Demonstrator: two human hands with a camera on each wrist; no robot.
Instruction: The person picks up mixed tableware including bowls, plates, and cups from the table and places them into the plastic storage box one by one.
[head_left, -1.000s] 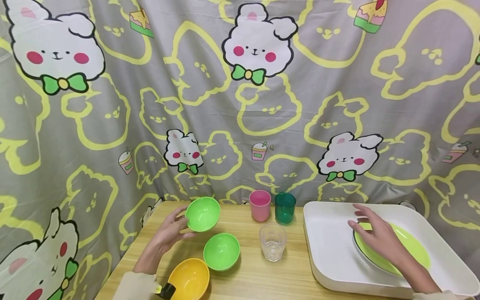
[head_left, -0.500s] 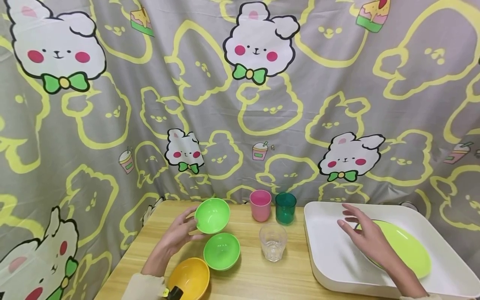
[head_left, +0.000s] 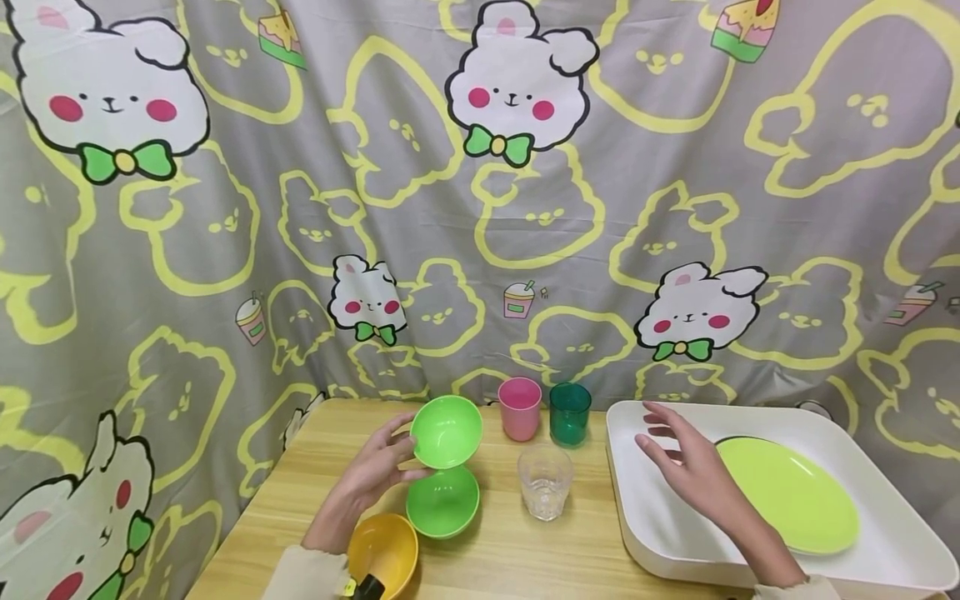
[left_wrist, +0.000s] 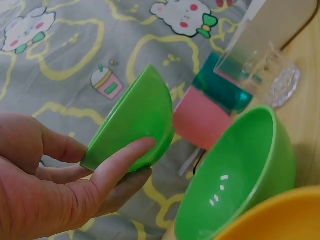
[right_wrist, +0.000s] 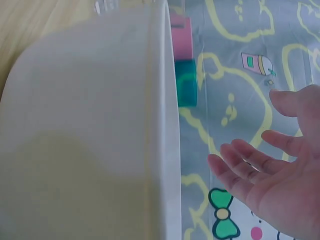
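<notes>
My left hand (head_left: 372, 468) grips a green bowl (head_left: 447, 431) by its side, thumb at the rim and fingers along the outside, as the left wrist view shows. The bowl is held tilted, raised over the table. Just in front of it a second green bowl (head_left: 442, 503) stands on the table, partly overlapped in the head view. Nearer still is an orange bowl (head_left: 384, 553), partly covered by the left wrist's camera. My right hand (head_left: 688, 463) hovers over the left part of a white tray (head_left: 637, 533), fingers spread and holding nothing. A yellow-green plate (head_left: 798, 496) lies in the tray.
Between the bowls and the tray stand a pink cup (head_left: 520, 410), a dark green cup (head_left: 571, 415) and a clear glass (head_left: 545, 483). A patterned curtain (head_left: 465, 225) hangs right behind the wooden table (head_left: 525, 554).
The left hand has carried its green bowl to the right, towards the pink cup. My right hand has moved left, away from the plate, which is now more exposed.
</notes>
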